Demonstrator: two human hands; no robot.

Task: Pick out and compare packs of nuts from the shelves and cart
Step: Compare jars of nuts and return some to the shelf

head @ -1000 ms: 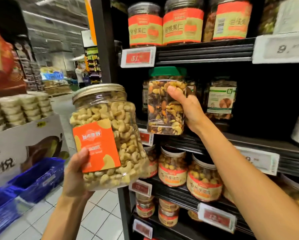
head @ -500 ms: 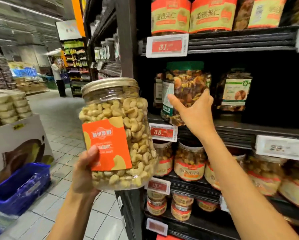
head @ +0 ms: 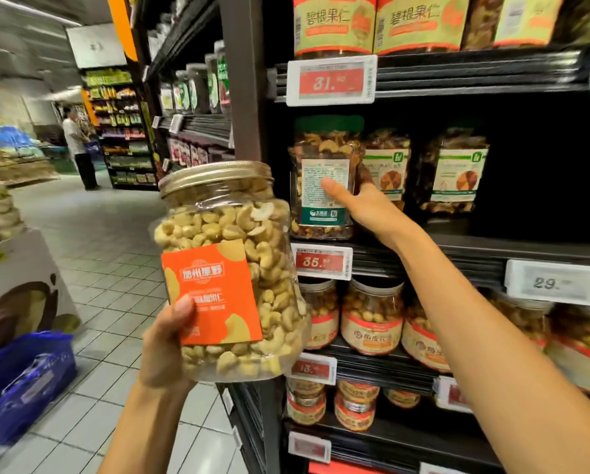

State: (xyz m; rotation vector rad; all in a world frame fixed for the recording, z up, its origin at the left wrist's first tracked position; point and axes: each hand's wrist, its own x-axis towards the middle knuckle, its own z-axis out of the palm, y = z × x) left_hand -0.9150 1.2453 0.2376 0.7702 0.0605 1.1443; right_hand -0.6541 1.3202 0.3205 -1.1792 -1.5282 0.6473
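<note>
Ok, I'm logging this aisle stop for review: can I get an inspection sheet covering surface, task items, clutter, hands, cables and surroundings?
Surface: black shelf, price tags on its edge.
Job's things: cashew jar, gold lid, held up; mixed-nut jar, green lid, at the shelf front.
Clutter: other nut jars on lower shelves; blue basket lower left.
Hands: left hand grips cashew jar; right hand grips mixed-nut jar.
Cables: nothing seen.
Surroundings: tiled aisle; a person stands far off.
</note>
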